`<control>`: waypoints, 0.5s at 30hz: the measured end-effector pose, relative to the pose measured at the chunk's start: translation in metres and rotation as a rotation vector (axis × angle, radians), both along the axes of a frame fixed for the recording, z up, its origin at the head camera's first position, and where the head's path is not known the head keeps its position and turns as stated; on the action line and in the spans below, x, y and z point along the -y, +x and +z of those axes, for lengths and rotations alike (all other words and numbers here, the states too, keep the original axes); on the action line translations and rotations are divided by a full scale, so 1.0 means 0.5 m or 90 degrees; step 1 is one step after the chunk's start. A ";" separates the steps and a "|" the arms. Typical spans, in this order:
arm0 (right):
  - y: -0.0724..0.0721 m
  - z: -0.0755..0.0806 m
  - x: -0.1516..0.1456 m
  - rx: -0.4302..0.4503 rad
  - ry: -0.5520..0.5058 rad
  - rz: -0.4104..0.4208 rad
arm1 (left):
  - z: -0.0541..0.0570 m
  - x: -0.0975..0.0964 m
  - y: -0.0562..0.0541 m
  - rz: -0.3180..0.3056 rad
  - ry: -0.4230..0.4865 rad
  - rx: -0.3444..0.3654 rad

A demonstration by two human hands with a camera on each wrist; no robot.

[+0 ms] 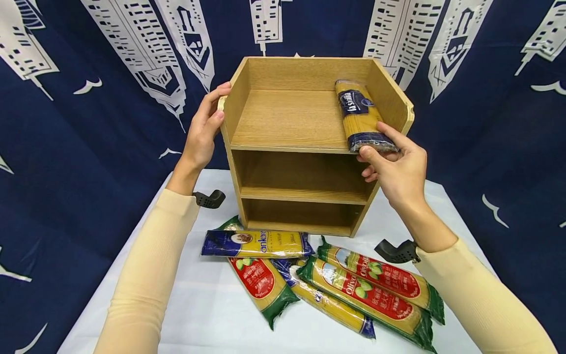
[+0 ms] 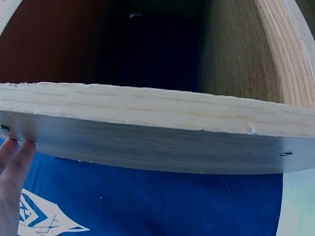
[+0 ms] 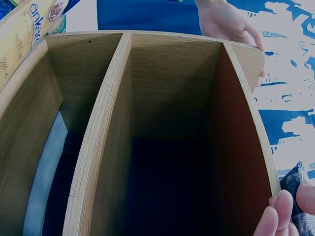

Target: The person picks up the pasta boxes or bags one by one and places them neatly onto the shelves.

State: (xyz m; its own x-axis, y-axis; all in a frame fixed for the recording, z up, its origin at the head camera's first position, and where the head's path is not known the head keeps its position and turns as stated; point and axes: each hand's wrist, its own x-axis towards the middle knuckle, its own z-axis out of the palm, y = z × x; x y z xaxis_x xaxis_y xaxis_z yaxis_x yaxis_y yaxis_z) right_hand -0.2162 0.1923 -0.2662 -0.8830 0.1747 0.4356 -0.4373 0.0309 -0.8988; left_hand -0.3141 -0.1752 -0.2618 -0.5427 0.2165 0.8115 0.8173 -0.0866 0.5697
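Observation:
A small wooden shelf unit (image 1: 298, 120) stands on the table, with an open top and two compartments below. On its top board, at the right side, lies a pack of spaghetti (image 1: 355, 110) with a dark blue label. My right hand (image 1: 400, 169) pinches the near end of this pack between thumb and index finger; its other fingers are bent under the board's front edge. At the upper left, my left hand (image 1: 203, 130) holds the edge of the side panel, fingertips at its top and thumb at the front. Two left fingers (image 2: 19, 162) touch the panel's outer face.
In front of the shelf lie several spaghetti packs: a blue-and-yellow one (image 1: 265, 244) across a green-ended pack (image 1: 261, 282), another yellow pack (image 1: 327, 300), and two red-labelled packs (image 1: 367, 295) at right. A white cloth (image 1: 199, 305) covers the table; a dark blue patterned curtain (image 1: 110, 128) hangs behind.

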 end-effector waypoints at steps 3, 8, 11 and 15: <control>0.000 -0.002 -0.003 0.004 0.004 0.001 | -0.002 -0.001 -0.003 -0.006 0.005 0.013; 0.010 -0.006 -0.012 0.000 -0.010 0.017 | -0.003 -0.003 -0.004 -0.011 0.006 0.021; 0.021 -0.008 -0.018 -0.010 -0.027 0.024 | -0.002 -0.002 -0.003 -0.010 0.008 0.021; 0.037 -0.009 -0.023 -0.028 -0.042 0.021 | 0.001 0.000 -0.001 -0.011 0.014 0.020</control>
State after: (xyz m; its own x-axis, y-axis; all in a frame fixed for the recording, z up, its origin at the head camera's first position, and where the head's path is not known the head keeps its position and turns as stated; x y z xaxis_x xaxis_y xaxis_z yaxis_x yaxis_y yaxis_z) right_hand -0.1977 0.2040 -0.2707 -0.8693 0.1752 0.4622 -0.4758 -0.0430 -0.8785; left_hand -0.3145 -0.1751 -0.2611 -0.5641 0.2092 0.7987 0.7973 -0.1134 0.5928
